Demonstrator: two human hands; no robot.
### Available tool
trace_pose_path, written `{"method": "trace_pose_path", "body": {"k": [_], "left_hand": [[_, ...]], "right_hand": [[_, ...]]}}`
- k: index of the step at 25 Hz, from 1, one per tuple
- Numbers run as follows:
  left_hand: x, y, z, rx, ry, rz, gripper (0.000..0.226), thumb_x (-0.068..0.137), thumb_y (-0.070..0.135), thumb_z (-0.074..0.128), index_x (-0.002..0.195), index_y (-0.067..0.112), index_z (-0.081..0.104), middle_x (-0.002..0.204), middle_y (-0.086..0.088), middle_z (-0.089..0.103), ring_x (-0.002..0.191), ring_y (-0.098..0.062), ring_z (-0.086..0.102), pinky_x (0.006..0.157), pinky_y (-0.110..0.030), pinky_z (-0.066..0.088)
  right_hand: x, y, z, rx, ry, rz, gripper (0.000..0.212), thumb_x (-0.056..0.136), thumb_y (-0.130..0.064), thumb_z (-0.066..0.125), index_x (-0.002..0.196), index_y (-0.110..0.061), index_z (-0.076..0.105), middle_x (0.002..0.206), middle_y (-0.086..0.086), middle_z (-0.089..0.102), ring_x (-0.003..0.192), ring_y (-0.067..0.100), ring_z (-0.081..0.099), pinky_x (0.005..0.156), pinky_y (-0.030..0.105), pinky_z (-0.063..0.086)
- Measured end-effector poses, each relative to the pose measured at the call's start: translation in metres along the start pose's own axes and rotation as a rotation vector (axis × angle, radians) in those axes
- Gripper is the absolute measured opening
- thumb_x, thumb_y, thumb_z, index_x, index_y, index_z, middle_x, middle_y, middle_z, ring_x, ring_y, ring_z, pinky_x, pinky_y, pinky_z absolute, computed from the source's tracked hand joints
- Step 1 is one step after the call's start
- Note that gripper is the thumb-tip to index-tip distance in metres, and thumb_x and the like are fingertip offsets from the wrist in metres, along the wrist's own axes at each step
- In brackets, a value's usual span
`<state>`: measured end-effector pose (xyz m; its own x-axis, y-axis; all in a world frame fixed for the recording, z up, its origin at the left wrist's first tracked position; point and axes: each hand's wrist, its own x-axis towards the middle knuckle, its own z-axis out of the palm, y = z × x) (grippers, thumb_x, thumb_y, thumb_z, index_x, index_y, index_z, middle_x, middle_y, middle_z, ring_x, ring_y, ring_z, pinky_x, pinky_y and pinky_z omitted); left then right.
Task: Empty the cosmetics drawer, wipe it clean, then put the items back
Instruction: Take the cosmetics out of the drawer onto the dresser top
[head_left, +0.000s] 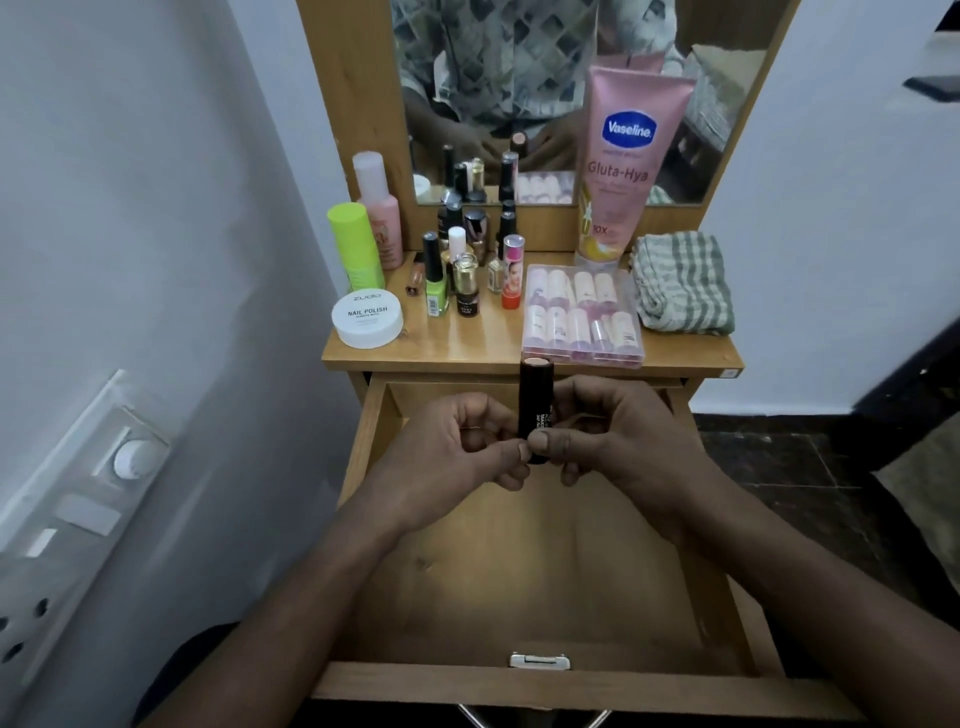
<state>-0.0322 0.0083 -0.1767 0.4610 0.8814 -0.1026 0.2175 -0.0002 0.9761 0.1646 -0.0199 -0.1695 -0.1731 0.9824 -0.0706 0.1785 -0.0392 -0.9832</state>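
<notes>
both forearms reach forward over the open drawer, hands meeting above its rear half. the left hand and the right hand are each curled, thumb and fingertips pinching the lower end of one dark brown cylindrical lipstick tube. the tube stands upright between them, its pale beige top end level with the table's front edge.

below the hands, the light wooden drawer is pulled fully out; the visible part of its floor is bare wood, and a small metal latch sits at the middle of its front wall.

behind the drawer, the wooden dressing-table top carries the cosmetics:
- at left, a white round tub marked "nail polish", with a lime-green cylindrical bottle and a pink bottle with a white cap behind it.
- at centre, a cluster of small upright bottles, among them a green nail-polish bottle with a black cap and a red-based stick with a pink cap.
- right of centre, a clear plastic case holding two rows of small pale tubes.
- behind the case, a tall pink vaseline tube standing cap-down against the mirror.
- at far right, a folded green-and-white checked cloth, just beside the case.
</notes>
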Motion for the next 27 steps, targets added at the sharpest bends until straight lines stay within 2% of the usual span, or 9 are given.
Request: {"method": "trace_pose_path", "body": {"k": [2,4,7,9,12,15,20,25,27], "left_hand": [[0.0,0.001,-0.002,-0.045,0.08,0.078,0.016,0.089,0.006,0.07,0.104,0.004,0.068,0.082,-0.009,0.076,0.072,-0.024,0.073,0.069,-0.033,0.06],[0.004,-0.002,-0.007,0.014,0.238,0.178,0.012,0.091,0.008,0.067,0.103,0.008,0.069,0.073,-0.002,0.073,0.063,-0.018,0.07,0.061,-0.03,0.058],[0.011,-0.013,-0.01,0.489,0.374,0.241,0.007,0.093,0.016,0.064,0.091,0.018,0.07,0.067,0.009,0.065,0.061,-0.007,0.062,0.06,-0.026,0.053],[0.013,-0.024,-0.008,0.718,0.281,0.219,0.011,0.092,0.018,0.061,0.086,0.017,0.07,0.073,0.006,0.068,0.068,-0.009,0.063,0.067,-0.036,0.055],[0.016,-0.033,-0.005,0.823,0.213,0.156,0.015,0.093,0.025,0.058,0.092,0.017,0.07,0.081,0.003,0.071,0.074,-0.012,0.066,0.07,-0.038,0.056],[0.02,-0.038,-0.006,0.845,0.203,0.152,0.018,0.094,0.027,0.056,0.088,0.017,0.069,0.079,0.004,0.07,0.07,-0.01,0.065,0.066,-0.037,0.056],[0.02,-0.041,-0.004,0.842,0.123,0.16,0.014,0.093,0.022,0.057,0.085,0.019,0.068,0.074,0.005,0.066,0.064,-0.008,0.062,0.062,-0.037,0.057],[0.023,-0.041,-0.006,0.863,0.129,0.176,0.012,0.092,0.018,0.058,0.086,0.017,0.068,0.075,0.004,0.067,0.065,-0.01,0.063,0.061,-0.037,0.057],[0.024,-0.044,-0.006,0.869,0.121,0.181,0.011,0.091,0.018,0.058,0.086,0.018,0.068,0.075,0.004,0.067,0.065,-0.009,0.062,0.061,-0.036,0.057]], "right_hand": [[0.004,-0.011,0.004,-0.079,0.052,-0.046,0.025,0.083,-0.011,0.076,0.107,-0.017,0.071,0.092,0.003,0.071,0.078,0.019,0.069,0.062,0.031,0.057],[0.014,-0.029,0.007,-0.231,0.174,-0.156,0.025,0.082,-0.016,0.078,0.106,-0.016,0.07,0.089,-0.001,0.071,0.077,0.009,0.068,0.064,0.027,0.057],[0.046,-0.054,0.017,-0.447,0.403,-0.264,0.028,0.079,-0.019,0.081,0.104,-0.014,0.072,0.091,-0.008,0.071,0.08,0.0,0.065,0.068,0.016,0.053],[0.07,-0.058,0.025,-0.539,0.484,-0.268,0.033,0.078,-0.018,0.081,0.109,-0.013,0.072,0.094,-0.003,0.074,0.083,0.006,0.067,0.074,0.023,0.056],[0.096,-0.05,0.037,-0.744,0.575,-0.237,0.028,0.08,-0.019,0.077,0.106,-0.011,0.07,0.095,0.004,0.074,0.087,0.02,0.067,0.072,0.031,0.053],[0.106,-0.045,0.042,-0.81,0.63,-0.173,0.025,0.083,-0.018,0.076,0.105,-0.009,0.068,0.095,0.008,0.073,0.088,0.025,0.067,0.071,0.032,0.051],[0.115,-0.036,0.054,-0.855,0.712,-0.143,0.05,0.085,-0.012,0.074,0.129,-0.009,0.052,0.095,0.012,0.07,0.088,0.028,0.067,0.073,0.041,0.058],[0.119,-0.036,0.057,-0.844,0.724,-0.091,0.036,0.084,-0.013,0.075,0.114,-0.004,0.058,0.096,0.016,0.068,0.09,0.03,0.065,0.075,0.042,0.058],[0.114,-0.035,0.056,-0.818,0.691,-0.064,0.039,0.083,-0.017,0.078,0.113,-0.003,0.058,0.099,0.015,0.067,0.093,0.029,0.063,0.078,0.041,0.056]]}}
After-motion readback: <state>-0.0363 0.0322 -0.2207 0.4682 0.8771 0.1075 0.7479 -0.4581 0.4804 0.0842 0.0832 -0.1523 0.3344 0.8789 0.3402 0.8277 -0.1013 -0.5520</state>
